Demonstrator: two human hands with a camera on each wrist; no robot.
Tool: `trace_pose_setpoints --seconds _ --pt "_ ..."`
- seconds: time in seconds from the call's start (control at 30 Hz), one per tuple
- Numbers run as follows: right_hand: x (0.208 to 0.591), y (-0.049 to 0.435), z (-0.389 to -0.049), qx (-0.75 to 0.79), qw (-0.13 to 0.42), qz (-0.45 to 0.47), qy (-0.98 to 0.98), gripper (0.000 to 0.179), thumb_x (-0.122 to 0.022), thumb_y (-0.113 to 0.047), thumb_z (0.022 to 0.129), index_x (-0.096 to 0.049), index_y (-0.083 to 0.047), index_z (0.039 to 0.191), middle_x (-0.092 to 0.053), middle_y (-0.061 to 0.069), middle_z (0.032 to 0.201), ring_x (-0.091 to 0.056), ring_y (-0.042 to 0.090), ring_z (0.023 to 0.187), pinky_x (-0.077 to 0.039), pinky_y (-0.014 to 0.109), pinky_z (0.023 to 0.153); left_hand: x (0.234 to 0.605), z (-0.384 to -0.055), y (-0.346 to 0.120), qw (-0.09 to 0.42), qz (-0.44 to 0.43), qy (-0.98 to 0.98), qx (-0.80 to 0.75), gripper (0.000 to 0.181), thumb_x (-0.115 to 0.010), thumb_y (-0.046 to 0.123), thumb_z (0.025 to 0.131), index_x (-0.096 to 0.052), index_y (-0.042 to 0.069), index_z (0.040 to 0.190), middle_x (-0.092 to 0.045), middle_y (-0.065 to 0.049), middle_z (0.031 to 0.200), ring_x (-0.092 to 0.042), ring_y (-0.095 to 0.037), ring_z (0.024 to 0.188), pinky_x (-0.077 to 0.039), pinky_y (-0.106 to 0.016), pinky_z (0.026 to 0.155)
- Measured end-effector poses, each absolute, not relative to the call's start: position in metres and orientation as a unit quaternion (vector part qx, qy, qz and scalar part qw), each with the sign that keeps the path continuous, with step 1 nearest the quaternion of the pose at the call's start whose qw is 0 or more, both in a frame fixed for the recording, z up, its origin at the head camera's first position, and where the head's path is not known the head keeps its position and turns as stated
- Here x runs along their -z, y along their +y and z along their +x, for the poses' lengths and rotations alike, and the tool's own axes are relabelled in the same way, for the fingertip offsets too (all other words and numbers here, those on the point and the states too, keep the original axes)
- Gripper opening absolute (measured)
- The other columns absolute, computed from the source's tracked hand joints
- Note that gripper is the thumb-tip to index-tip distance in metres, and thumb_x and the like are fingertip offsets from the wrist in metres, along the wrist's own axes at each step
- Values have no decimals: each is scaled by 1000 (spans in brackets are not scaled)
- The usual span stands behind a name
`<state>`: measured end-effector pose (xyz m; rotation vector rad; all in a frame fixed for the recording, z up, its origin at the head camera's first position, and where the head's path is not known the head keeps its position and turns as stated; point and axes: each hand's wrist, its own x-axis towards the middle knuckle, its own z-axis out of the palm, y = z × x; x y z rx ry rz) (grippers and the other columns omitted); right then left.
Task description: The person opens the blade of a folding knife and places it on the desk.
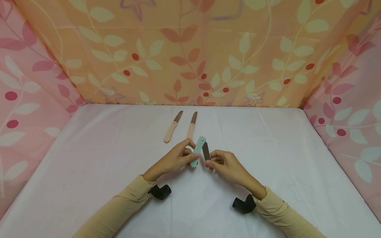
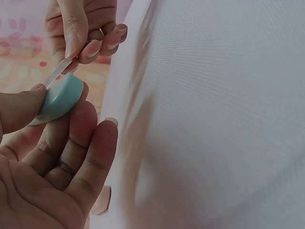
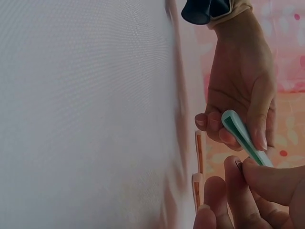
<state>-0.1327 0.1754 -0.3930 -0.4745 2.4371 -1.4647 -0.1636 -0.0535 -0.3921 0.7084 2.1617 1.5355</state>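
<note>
A folding knife with a mint-green handle (image 1: 198, 150) is held above the white cloth, its dark blade (image 1: 206, 151) swung partway out at the pivot. My left hand (image 1: 177, 157) pinches the handle between thumb and fingers. From the other side, my right hand (image 1: 229, 165) grips the blade near its tip with thumb and fingertips. The right wrist view shows the slot along the green handle (image 3: 242, 136). Two knives with beige handles lie unfolded beyond the hands: one at left (image 1: 170, 132), the other at right (image 1: 191, 129), partly covered by my left hand.
White cloth (image 1: 262, 135) covers the table. An orange leaf-patterned curtain (image 1: 220, 56) hangs along the back edge, with pink curtains at both sides. Black curved pieces sit at the left wrist (image 1: 160, 191) and the right wrist (image 1: 244, 204).
</note>
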Motion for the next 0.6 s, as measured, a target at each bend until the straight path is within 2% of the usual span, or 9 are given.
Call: trace_pose_setpoints --seconds 0.37,0.6 --pt "386 185 -134 473 119 -161 858 17 -68 -17 94 -70 -3 102 -75 9 87 -69 19 74 -54 26 66 390 -166 -59 199 245 776 -545 19 -63 13 97 -51 6 110 -71 -7 75 -64 -17 68 -55 -30 67" --pt "384 193 -136 444 98 -162 876 12 -68 -11 93 -71 -3 101 -75 10 86 -68 19 75 -53 25 66 390 -167 -64 207 250 779 -536 20 -64 14 97 -53 4 110 -66 -3 69 -59 -15 64 -50 -27 62"
